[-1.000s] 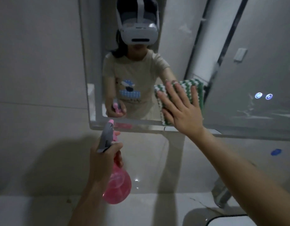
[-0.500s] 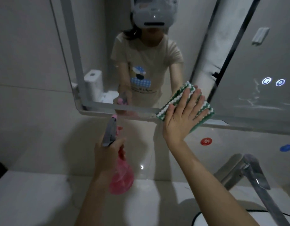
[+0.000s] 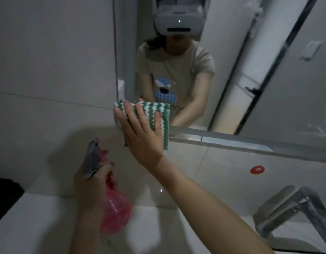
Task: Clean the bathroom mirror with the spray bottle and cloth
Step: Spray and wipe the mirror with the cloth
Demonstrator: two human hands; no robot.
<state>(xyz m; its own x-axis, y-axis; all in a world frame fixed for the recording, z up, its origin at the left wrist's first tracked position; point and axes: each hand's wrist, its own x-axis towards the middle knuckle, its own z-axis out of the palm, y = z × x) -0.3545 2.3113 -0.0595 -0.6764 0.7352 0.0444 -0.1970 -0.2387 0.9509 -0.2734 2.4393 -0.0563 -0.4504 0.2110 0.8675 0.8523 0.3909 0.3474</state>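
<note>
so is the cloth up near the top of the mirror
No, the right hand presses the cloth at the mirror's bottom left corner.

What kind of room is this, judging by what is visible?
Most likely a bathroom: a wall mirror hangs above a white counter, a metal tap stands at the lower right, and the walls are tiled.

Spray bottle (image 3: 114, 208) left of cloth (image 3: 158, 118)

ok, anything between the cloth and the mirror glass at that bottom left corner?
Nothing visible. The right hand presses the cloth flat over the mirror at its lower left corner, overlapping the frame edge. The spray bottle, gripped by the left hand, is lower and to the left, clear of the glass.
</note>
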